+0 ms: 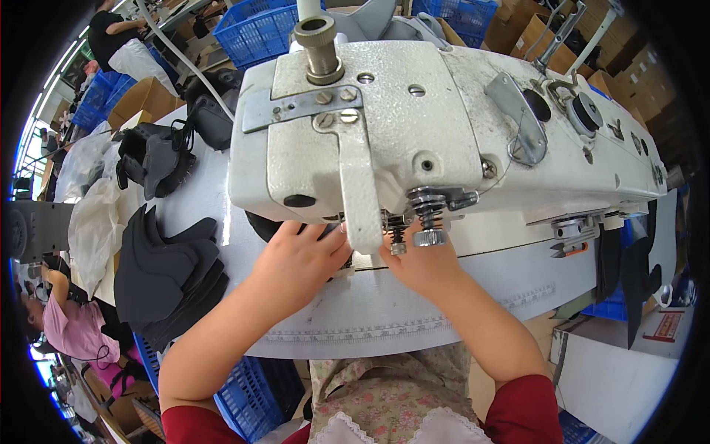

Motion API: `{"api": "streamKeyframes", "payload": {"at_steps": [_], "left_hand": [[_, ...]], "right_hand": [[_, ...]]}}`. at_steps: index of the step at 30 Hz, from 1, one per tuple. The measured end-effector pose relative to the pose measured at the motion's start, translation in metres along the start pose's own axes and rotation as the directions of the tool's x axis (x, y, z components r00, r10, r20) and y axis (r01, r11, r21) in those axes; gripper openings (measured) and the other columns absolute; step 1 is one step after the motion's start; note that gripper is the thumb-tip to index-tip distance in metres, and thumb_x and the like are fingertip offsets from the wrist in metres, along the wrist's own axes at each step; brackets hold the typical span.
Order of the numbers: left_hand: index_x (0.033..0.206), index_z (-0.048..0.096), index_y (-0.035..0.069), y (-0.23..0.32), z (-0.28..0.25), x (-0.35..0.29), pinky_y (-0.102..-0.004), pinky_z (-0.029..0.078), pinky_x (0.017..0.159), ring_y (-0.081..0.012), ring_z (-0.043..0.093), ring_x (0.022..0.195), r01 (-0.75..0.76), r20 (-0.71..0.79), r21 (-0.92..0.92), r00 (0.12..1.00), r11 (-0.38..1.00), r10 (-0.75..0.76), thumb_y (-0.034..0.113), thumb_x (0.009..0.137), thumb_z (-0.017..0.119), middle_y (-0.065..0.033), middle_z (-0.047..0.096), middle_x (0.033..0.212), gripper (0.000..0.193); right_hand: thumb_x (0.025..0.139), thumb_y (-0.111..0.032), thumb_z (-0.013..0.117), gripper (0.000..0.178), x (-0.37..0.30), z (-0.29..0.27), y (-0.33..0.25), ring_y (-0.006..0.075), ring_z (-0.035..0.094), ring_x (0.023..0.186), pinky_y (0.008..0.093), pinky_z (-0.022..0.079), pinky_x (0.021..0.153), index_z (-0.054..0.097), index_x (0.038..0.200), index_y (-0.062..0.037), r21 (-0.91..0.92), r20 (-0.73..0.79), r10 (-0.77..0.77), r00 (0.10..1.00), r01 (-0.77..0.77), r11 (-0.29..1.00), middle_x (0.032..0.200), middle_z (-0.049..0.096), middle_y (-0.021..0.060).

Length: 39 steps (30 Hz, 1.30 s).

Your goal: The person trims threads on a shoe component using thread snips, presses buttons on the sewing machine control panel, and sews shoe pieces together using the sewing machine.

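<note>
Both my hands reach under the head of a white sewing machine (pixel 355 148). My left hand (pixel 296 259) is left of the needle area, its bent fingers closed on a dark piece of material (pixel 262 226) that shows only in part behind them. My right hand (pixel 425 265) is on the other side, close to the spring tension knobs (pixel 429 218). Those knobs and a flat white metal lever (pixel 360 192) cover its fingertips, so its grip is hidden. The needle and the spot being sewn are also out of sight behind the lever.
Stacked black cut pieces (pixel 166 274) lie left on the pale table (pixel 355 318), with black sewn items (pixel 155 159) beyond. Blue crates (pixel 255 29) stand behind, another crate (pixel 255 392) below. Black strips (pixel 636 266) hang right above a white box (pixel 614 370). A person in pink (pixel 78 329) sits left.
</note>
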<state>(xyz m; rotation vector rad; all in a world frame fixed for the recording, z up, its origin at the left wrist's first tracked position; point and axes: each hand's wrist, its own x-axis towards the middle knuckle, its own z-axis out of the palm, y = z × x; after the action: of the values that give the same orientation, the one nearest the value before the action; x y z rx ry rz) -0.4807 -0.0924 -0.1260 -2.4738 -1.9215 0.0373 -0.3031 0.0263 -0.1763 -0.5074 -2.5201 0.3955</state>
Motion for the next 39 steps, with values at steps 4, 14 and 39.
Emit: {"api": "streamKeyframes", "payload": {"at_steps": [4,14,39], "left_hand": [[0.12,0.062,0.014,0.0,-0.001,0.0,-0.0411,0.04,0.091,-0.0237,0.057,0.108,0.01,0.014,0.004,1.0,1.0,-0.01,0.005,0.078,0.056,-0.0072,0.06,0.115,0.043],[0.118,0.063,0.015,0.0,0.0,0.001,-0.0408,0.039,0.091,-0.0232,0.057,0.108,0.036,0.011,-0.013,0.999,0.999,-0.036,0.004,0.078,0.055,-0.0055,0.06,0.117,0.042],[0.11,0.067,0.014,-0.007,0.004,-0.002,-0.0371,0.043,0.085,-0.0207,0.058,0.104,-0.039,-0.091,0.069,0.995,0.997,0.045,0.011,0.078,0.061,-0.0019,0.064,0.11,0.032]], "right_hand": [[0.076,-0.012,0.062,0.006,0.0,0.002,0.002,0.0249,0.056,0.084,0.0409,0.043,0.078,0.056,0.075,-0.0095,0.024,-0.004,-0.003,1.0,0.003,1.0,0.079,0.056,0.004],[0.077,-0.013,0.062,0.005,-0.001,0.003,0.003,0.0238,0.056,0.085,0.0394,0.043,0.083,0.059,0.078,-0.0086,-0.022,0.033,-0.039,0.999,0.04,0.999,0.08,0.057,0.004],[0.079,-0.015,0.06,0.005,0.002,-0.01,0.003,0.0207,0.057,0.088,0.0385,0.041,0.085,0.061,0.08,-0.0094,0.021,0.128,-0.016,0.992,0.013,1.0,0.084,0.059,0.0022]]}}
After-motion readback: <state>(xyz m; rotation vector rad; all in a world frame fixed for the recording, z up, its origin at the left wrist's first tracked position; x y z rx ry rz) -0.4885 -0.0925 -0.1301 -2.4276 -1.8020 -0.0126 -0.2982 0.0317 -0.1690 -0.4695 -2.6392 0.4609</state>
